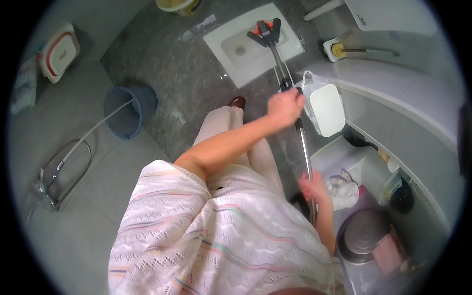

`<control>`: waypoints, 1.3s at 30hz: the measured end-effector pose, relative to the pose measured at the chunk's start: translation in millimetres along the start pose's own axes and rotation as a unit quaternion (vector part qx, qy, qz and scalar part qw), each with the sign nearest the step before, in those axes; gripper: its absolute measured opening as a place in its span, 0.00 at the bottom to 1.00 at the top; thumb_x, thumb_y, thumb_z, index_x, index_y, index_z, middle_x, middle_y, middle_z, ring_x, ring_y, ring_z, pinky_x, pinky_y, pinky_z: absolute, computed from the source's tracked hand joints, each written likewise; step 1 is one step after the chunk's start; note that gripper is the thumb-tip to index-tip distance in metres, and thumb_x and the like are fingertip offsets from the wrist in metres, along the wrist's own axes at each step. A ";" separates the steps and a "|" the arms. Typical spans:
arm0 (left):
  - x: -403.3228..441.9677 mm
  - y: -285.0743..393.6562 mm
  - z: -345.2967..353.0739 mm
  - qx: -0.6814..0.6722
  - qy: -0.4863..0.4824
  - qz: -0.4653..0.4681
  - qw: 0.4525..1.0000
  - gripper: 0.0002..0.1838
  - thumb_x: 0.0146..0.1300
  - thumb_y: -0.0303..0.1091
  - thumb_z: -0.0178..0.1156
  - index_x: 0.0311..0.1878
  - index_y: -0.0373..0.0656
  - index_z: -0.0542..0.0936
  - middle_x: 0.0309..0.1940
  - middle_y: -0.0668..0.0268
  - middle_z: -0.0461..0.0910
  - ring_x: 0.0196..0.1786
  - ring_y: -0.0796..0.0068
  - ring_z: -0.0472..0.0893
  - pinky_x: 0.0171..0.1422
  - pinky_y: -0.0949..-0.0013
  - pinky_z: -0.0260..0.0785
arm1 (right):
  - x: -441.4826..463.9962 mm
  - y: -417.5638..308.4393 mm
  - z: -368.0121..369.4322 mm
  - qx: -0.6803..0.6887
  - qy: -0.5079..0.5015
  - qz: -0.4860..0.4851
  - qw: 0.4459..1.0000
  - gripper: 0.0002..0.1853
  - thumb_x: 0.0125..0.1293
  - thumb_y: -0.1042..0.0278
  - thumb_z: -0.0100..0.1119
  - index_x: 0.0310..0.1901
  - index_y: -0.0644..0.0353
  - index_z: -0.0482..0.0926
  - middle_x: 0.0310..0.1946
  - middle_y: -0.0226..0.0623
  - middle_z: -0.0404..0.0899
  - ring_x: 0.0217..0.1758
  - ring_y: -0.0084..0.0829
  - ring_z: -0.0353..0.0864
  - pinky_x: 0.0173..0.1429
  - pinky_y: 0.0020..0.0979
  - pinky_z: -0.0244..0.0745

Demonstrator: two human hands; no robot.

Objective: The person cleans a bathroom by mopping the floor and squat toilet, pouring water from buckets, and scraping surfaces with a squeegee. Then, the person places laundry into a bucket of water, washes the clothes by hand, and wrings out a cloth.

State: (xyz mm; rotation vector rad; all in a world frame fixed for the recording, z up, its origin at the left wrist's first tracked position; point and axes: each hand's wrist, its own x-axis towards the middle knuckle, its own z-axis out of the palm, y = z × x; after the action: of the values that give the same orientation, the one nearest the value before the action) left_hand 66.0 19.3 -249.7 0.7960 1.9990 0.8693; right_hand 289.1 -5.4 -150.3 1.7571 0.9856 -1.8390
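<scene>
A mop [305,147] with a silver pole runs from its dark head, which shows some orange, down past my right side. The head is over the white floor basin [248,45]. High on the pole, by the dark fitting, my left hand [285,107] is closed round the mop, slightly blurred. Lower down, my right hand [314,187] is wrapped round the same pole, with that forearm along my right side. Close beside my left hand is a white bin [327,109] with a plastic bag over it.
A blue bucket [129,112] with a hose in it stands at left, near a wall-mounted shower fitting [45,189]. At right, a grey sink [356,169] holds cloths and a metal basin [365,237]. A brush [339,50] in a white holder is at upper right.
</scene>
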 end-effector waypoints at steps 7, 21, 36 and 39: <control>79.4 -61.5 -79.4 -0.003 0.101 0.017 0.995 0.18 0.59 0.47 0.51 0.41 0.41 0.76 0.27 0.60 0.78 0.31 0.70 0.76 0.37 0.69 0.66 | -68.5 21.9 -11.7 -0.154 0.122 -0.086 0.977 0.07 0.53 0.72 0.55 0.26 0.60 0.66 0.12 0.31 0.65 0.10 0.24 0.64 0.15 0.28 0.60; 19.3 -54.9 -37.3 -0.495 -0.163 -0.198 0.830 0.09 0.54 0.39 0.60 0.33 0.45 0.75 0.26 0.66 0.79 0.30 0.72 0.79 0.36 0.63 0.71 | -65.8 244.5 -61.6 -0.375 0.349 -0.264 0.818 0.10 0.49 0.67 0.62 0.26 0.59 0.70 0.16 0.40 0.71 0.19 0.40 0.74 0.25 0.36 0.68; -169.1 -4.3 50.9 -0.466 -0.280 0.069 0.837 0.15 0.40 0.21 0.62 0.35 0.41 0.74 0.30 0.63 0.79 0.37 0.71 0.78 0.43 0.70 0.67 | 46.0 312.4 -108.5 -0.204 0.155 -0.243 0.936 0.27 0.48 0.66 0.63 0.51 0.62 0.69 0.46 0.45 0.75 0.50 0.36 0.74 0.54 0.33 0.68; -185.3 -1.1 44.3 -0.451 -0.306 0.070 0.836 0.14 0.40 0.24 0.63 0.34 0.40 0.75 0.30 0.64 0.77 0.38 0.73 0.77 0.44 0.70 0.68 | 17.5 239.9 -79.7 -0.236 0.136 -0.298 0.915 0.29 0.48 0.65 0.64 0.53 0.63 0.68 0.48 0.45 0.73 0.53 0.36 0.72 0.56 0.33 0.66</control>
State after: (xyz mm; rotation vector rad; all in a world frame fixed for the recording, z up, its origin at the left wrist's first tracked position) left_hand 192.9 -111.3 -193.5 0.5443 0.8064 1.2843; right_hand 513.7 -104.2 -213.7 1.5218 2.0648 -1.4724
